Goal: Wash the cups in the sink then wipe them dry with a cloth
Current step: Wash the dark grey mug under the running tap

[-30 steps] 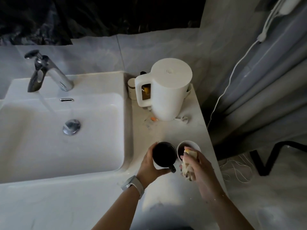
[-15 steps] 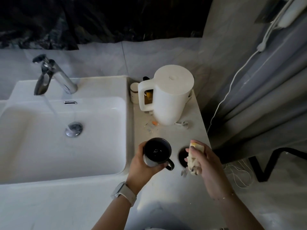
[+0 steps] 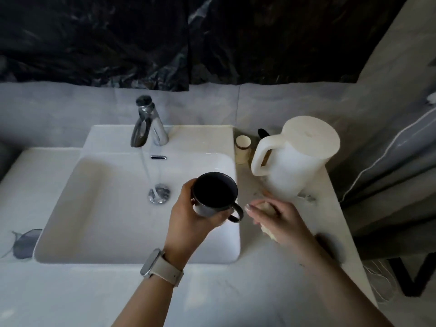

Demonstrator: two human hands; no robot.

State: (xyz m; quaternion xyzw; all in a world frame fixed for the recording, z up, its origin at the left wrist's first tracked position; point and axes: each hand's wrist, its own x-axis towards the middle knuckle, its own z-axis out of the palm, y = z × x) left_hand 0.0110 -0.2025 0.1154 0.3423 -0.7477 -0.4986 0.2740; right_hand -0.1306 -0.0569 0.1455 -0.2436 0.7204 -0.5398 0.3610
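My left hand grips a dark mug by its body, upright, above the right edge of the white sink; the handle points toward me and to the right. My right hand holds a pale yellowish cloth or sponge just right of the mug, over the counter. Water runs from the chrome faucet onto the drain. The second cup is hidden behind my right hand.
A white electric kettle stands on the counter at the right, with a small cream container beside it. A grey curtain hangs past the counter's right edge. A dark stain marks the counter left of the sink.
My left hand has lifted the dark mug off the counter and carried it left to the sink's edge. My right hand with the cloth followed left. The view has shifted toward the sink.
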